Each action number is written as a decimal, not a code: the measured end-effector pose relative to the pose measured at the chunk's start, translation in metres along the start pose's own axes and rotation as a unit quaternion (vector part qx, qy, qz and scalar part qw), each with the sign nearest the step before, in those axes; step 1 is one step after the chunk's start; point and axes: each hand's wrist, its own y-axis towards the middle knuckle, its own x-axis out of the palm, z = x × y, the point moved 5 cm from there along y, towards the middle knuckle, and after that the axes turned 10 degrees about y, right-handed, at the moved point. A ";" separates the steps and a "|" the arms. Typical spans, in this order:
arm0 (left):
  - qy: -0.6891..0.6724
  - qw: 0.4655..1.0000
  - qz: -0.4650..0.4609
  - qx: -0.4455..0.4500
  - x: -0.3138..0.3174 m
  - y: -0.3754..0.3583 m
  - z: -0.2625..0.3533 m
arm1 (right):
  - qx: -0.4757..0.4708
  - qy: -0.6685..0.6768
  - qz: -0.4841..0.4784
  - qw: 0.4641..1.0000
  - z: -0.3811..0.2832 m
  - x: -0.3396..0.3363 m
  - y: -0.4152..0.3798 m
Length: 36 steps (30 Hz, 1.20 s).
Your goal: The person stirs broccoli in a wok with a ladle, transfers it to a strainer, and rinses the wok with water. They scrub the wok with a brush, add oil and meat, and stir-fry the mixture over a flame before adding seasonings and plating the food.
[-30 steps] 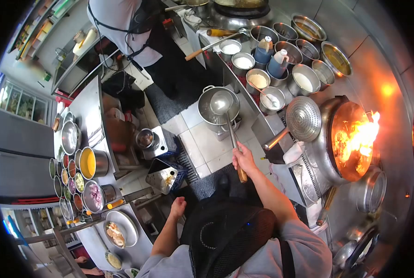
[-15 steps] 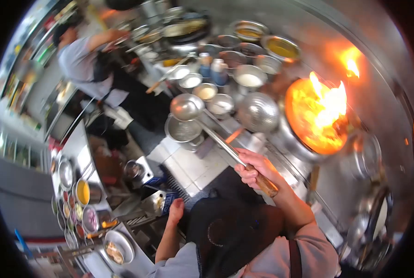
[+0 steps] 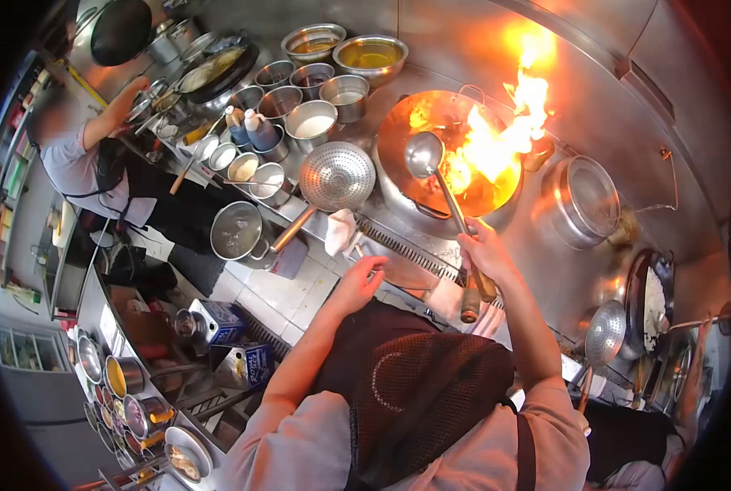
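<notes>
My right hand grips the handle of a long metal ladle, whose bowl is over the near left part of a large wok. Tall orange flames rise from the wok. My left hand is held in the air with its fingers apart and nothing in it, near a crumpled white cloth at the stove edge. A round perforated strainer with a wooden handle lies left of the wok. Another wooden handle end shows just below my right hand.
Bowls of yellow liquid and several metal pots stand behind the strainer. A lidded pot is right of the wok. At the left, a co-worker stands by another wok. Part of another person shows at the lower right.
The ladle has swung from the left to above the flaming wok. My left hand has risen toward the stove edge. The view has shifted right, and the flames reach higher.
</notes>
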 end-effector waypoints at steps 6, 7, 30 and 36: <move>0.059 0.997 -0.018 -0.045 -0.003 -0.013 -0.030 | -0.214 -0.369 0.137 0.894 0.033 -0.108 -0.045; 0.071 0.995 0.010 -0.071 -0.012 -0.021 -0.040 | -0.222 -0.414 0.149 0.870 0.036 -0.124 -0.061; 0.144 0.846 0.492 -0.145 -0.309 0.244 -0.245 | -0.141 -0.112 -0.183 0.966 -0.158 0.336 0.323; 0.177 0.829 0.502 -0.170 -0.317 0.254 -0.251 | -0.116 -0.232 -0.193 0.946 -0.169 0.406 0.399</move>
